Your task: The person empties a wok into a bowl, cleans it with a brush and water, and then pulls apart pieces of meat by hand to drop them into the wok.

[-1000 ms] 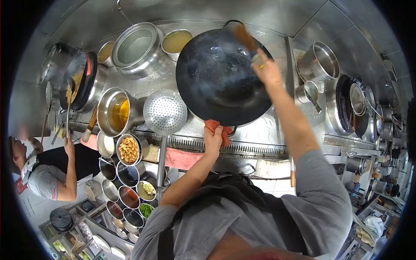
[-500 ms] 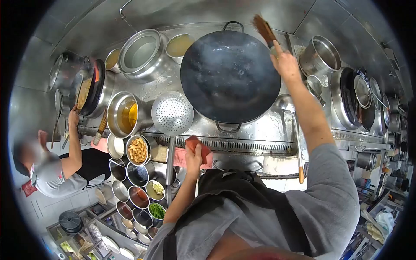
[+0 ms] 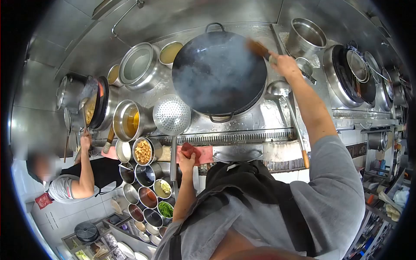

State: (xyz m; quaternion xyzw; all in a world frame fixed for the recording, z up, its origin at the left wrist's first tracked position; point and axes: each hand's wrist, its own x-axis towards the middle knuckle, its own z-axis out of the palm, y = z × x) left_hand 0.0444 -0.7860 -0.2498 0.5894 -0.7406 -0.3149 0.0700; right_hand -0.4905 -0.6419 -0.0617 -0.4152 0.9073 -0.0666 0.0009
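Observation:
My right hand (image 3: pixel 286 66) is closed around the handle of a bristle brush (image 3: pixel 259 48), whose bristles overlap the upper right rim of a large black wok (image 3: pixel 216 82). Pale steam drifts over the wok. Near the counter's front edge, my left hand (image 3: pixel 187 163) grips a folded red cloth (image 3: pixel 191 150), with a longer pink cloth (image 3: pixel 206 154) lying under it. Just left of that hand runs the handle of a perforated skimmer (image 3: pixel 171 115). A ladle (image 3: pixel 278 88) with a wooden grip rests right of the wok, below my right forearm.
A pot of yellow oil (image 3: pixel 131 121) stands left of the skimmer. Below it are a container of nuts (image 3: pixel 143 151) and several ingredient pots, one with chopped greens (image 3: pixel 165 209). A steel pot (image 3: pixel 307 38) sits at back right. At far left, another person (image 3: pixel 71 186) works at a second wok.
My right hand has brought the brush down and left, from beside the wok to over its rim. Steam over the wok is thicker. The camera view has shifted slightly.

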